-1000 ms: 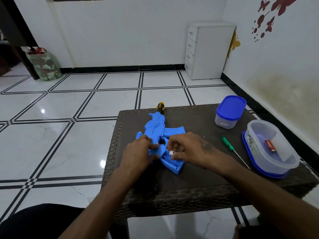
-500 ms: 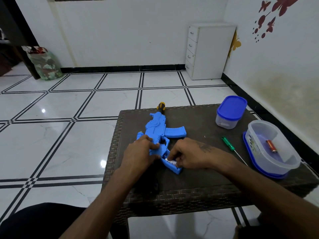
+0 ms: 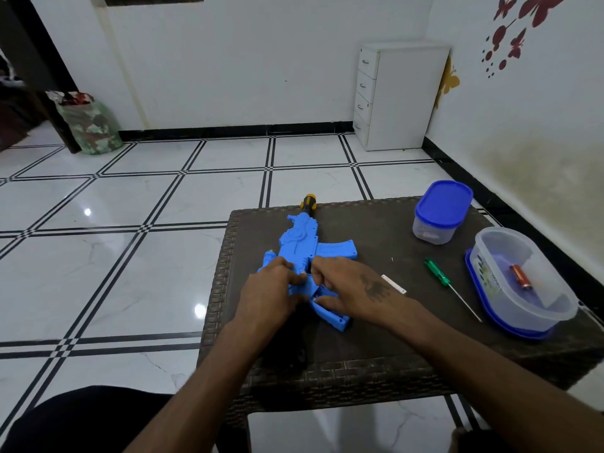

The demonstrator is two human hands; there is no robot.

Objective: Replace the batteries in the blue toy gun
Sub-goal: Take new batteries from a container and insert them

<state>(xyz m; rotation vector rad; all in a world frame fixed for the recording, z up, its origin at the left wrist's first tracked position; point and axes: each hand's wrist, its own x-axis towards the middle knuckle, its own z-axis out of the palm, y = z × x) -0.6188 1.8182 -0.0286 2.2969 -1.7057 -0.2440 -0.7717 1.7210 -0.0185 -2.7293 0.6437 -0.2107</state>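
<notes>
Head view puts the blue plastic toy gun at centre frame, lying flat on the dark woven-wicker desk with its yellow-and-black muzzle toward the desk's far edge. Left of centre, the left hand lies over the gun's body, fingers curled down on the plastic to steady it; its grip is a flat press, with nothing pinched. Just to its right, the right hand reaches into the open battery bay in the gun's stock, fingertips bunched over something small and pale there (whether that is a battery end or a metal contact I cannot tell).

Further right, a small pale flat strip, probably the compartment cover, lies loose on the desk, apart from the gun. Beyond it sits a green-handled thin screwdriver, untouched. Upper right of the desk holds a small clear tub with a blue lid on it. At the right edge, an open clear oval container resting on its blue lid holds one red-and-copper battery.

Judging from this, the cover is already off and the cell swap is under way. Seating the cells, refitting the cover and screwing it down remain to be done.
</notes>
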